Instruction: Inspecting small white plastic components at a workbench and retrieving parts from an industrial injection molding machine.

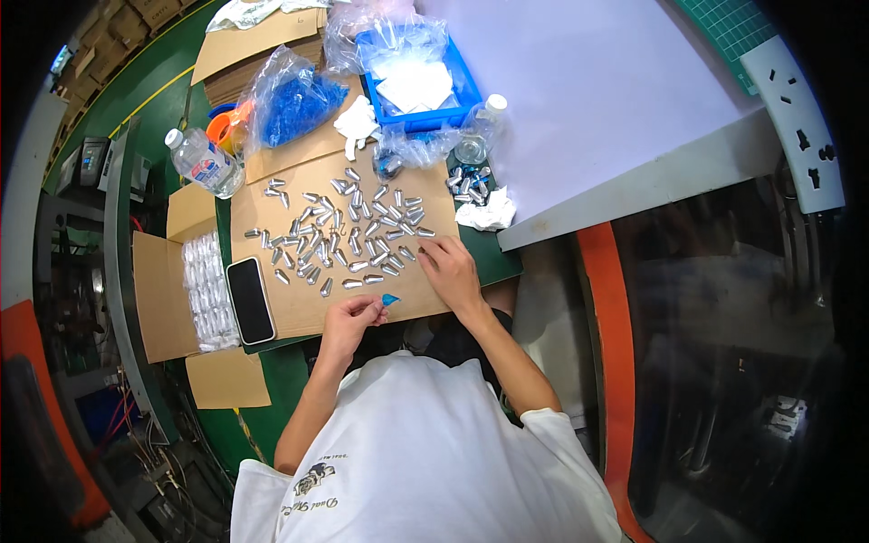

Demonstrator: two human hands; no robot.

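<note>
My left hand [351,324] is at the near edge of the brown cardboard sheet [299,312], its thumb and fingers pinched on a small blue pointed piece [390,300]. My right hand [451,274] rests at the cardboard's right side with fingers curled together, their tips beside the scattered parts; what they hold, if anything, is too small to make out. Many small silver tapered metal parts [357,265] lie loose over the middle of the cardboard, pointing in various directions.
On the left are a black-screened phone [251,301], an open carton [164,294] of wrapped silver pieces and a bottle [205,164]. Farther back are a bag of blue pieces [300,108] and a blue bin [465,82]. Crumpled white tissue [487,211] lies right, beside another bottle [473,143].
</note>
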